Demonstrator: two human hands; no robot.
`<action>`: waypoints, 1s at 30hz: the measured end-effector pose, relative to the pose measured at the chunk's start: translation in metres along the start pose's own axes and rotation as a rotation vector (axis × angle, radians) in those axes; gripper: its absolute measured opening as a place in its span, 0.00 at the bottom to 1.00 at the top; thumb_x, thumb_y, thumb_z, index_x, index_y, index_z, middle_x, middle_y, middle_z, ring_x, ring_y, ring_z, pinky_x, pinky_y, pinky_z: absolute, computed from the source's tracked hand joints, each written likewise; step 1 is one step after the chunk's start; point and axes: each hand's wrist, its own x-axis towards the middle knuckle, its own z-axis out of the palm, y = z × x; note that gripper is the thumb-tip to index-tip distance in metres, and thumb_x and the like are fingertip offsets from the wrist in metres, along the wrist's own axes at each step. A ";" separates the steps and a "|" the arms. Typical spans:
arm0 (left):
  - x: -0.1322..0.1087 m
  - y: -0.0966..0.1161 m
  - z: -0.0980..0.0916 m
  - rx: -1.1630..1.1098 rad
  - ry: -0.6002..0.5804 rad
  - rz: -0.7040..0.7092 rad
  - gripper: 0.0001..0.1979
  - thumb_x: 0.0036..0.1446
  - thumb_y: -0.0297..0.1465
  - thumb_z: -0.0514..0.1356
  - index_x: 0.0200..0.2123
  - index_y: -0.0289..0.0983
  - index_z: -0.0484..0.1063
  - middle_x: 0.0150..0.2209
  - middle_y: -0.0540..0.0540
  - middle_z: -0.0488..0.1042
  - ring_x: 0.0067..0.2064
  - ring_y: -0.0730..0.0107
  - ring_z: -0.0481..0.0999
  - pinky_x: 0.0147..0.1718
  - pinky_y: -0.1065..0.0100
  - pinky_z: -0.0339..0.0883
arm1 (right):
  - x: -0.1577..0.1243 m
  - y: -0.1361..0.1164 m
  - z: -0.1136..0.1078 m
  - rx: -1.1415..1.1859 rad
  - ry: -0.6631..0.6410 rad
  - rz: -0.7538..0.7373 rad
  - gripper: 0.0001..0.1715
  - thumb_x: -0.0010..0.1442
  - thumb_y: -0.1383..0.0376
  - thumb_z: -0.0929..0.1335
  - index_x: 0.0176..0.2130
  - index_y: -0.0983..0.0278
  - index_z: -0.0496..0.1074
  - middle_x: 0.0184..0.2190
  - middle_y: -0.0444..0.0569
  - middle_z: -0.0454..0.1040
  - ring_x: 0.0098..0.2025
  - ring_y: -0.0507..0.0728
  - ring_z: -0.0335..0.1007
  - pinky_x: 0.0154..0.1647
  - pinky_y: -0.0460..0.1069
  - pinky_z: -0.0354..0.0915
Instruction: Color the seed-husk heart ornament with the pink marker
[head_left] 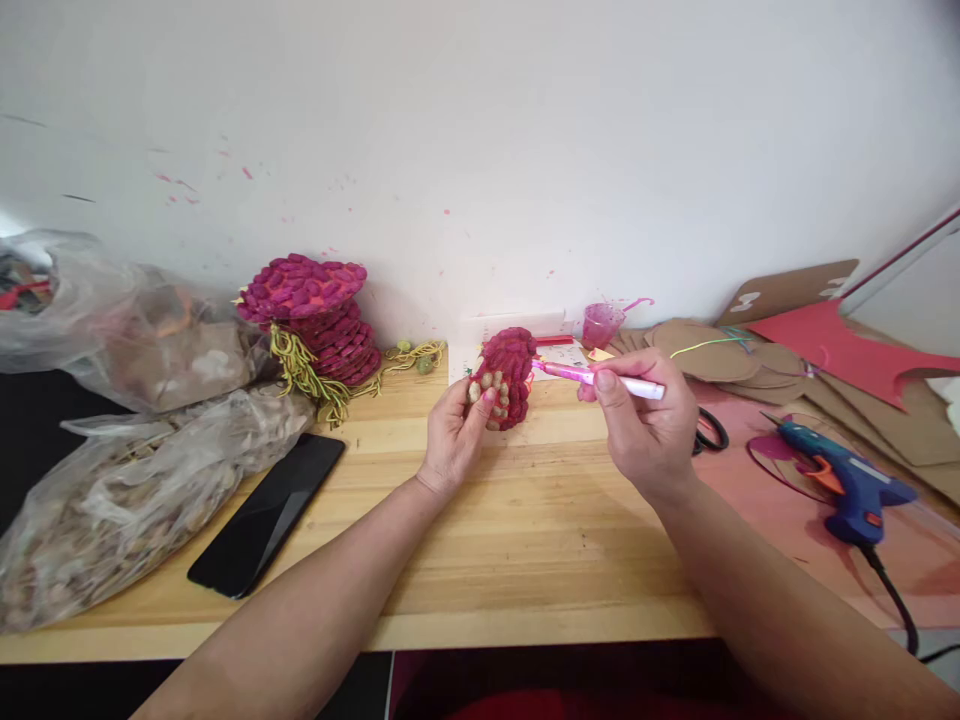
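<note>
My left hand is closed on the lower left edge of a round piece covered in small shells. Most of its shells are magenta; a patch near my thumb is bare beige. A paintbrush with a white handle is pinched in my right hand. Its magenta-smeared front end points left and is at the right edge of the shell piece; whether the bristles touch cannot be made out. Behind them lies a paint-spotted white sheet. A small cup with pink paint stands by the wall, a pink stick leaning out.
Left are a stack of magenta shell pieces with yellow-green strings, a plastic bag of shells and a black phone. Right are scissors, a blue glue gun with its cord, cardboard pieces and red cut-out material.
</note>
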 end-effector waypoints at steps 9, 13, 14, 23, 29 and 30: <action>0.009 -0.007 -0.004 0.220 0.019 0.188 0.11 0.67 0.36 0.57 0.35 0.37 0.74 0.30 0.48 0.72 0.34 0.69 0.69 0.37 0.68 0.63 | 0.016 -0.001 0.015 0.124 -0.054 0.137 0.10 0.65 0.58 0.71 0.36 0.60 0.70 0.24 0.40 0.74 0.28 0.51 0.71 0.32 0.48 0.66; 0.012 -0.008 -0.007 0.276 0.019 0.238 0.11 0.67 0.35 0.56 0.41 0.37 0.75 0.32 0.47 0.73 0.35 0.68 0.70 0.37 0.68 0.64 | 0.039 -0.026 0.029 0.112 -0.173 0.136 0.11 0.64 0.57 0.72 0.37 0.61 0.72 0.26 0.41 0.74 0.28 0.50 0.70 0.30 0.47 0.64; 0.012 -0.008 -0.006 0.284 0.012 0.241 0.11 0.68 0.35 0.55 0.42 0.37 0.75 0.33 0.47 0.73 0.35 0.68 0.70 0.37 0.68 0.64 | 0.045 -0.031 0.034 0.086 -0.221 0.120 0.11 0.64 0.56 0.72 0.37 0.61 0.72 0.26 0.41 0.74 0.28 0.50 0.69 0.30 0.47 0.63; 0.013 -0.011 -0.006 0.275 0.045 0.212 0.11 0.67 0.36 0.55 0.37 0.37 0.74 0.32 0.48 0.73 0.34 0.69 0.70 0.37 0.69 0.63 | 0.117 -0.029 0.038 -0.026 -0.058 -0.111 0.18 0.63 0.49 0.70 0.35 0.60 0.69 0.24 0.40 0.72 0.26 0.50 0.68 0.30 0.47 0.64; 0.010 -0.013 -0.006 0.265 0.054 0.178 0.13 0.66 0.37 0.57 0.30 0.37 0.70 0.28 0.51 0.68 0.30 0.72 0.65 0.33 0.70 0.60 | 0.146 0.017 -0.022 -0.611 0.248 0.026 0.12 0.63 0.56 0.69 0.32 0.61 0.69 0.23 0.43 0.71 0.25 0.53 0.66 0.32 0.50 0.61; 0.009 -0.014 -0.006 0.255 0.053 0.167 0.14 0.66 0.37 0.57 0.30 0.37 0.70 0.28 0.51 0.67 0.30 0.72 0.65 0.33 0.70 0.60 | 0.148 0.028 -0.030 -0.723 0.210 0.083 0.11 0.61 0.57 0.69 0.31 0.61 0.70 0.24 0.44 0.73 0.26 0.55 0.67 0.33 0.51 0.61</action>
